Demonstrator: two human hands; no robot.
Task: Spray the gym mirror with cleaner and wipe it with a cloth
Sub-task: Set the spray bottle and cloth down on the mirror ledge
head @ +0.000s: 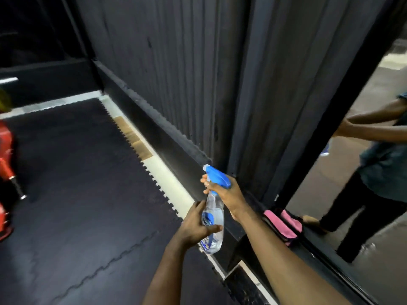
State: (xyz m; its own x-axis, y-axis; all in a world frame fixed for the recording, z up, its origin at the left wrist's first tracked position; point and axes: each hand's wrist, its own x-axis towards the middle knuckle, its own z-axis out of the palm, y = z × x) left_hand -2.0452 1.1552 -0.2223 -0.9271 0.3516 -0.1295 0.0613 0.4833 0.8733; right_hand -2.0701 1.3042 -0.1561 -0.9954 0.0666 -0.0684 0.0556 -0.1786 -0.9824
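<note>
A clear spray bottle (213, 219) with a blue trigger head and a blue label hangs upright in front of me. My right hand (226, 194) grips its neck just under the blue head, fingers on the trigger. My left hand (196, 225) holds the bottle's body, thumb across the label. The mirror (361, 164) stands at the right in a black frame and reflects a person's arms and legs. A pink cloth (272, 219) lies on the black ledge at the mirror's lower left corner, doubled by its reflection.
A dark ribbed wall panel (176, 73) fills the middle above a black skirting ledge (163, 137). Dark interlocking floor mats (77, 183) cover the ground at left. Red gym equipment (6, 172) stands at the far left edge.
</note>
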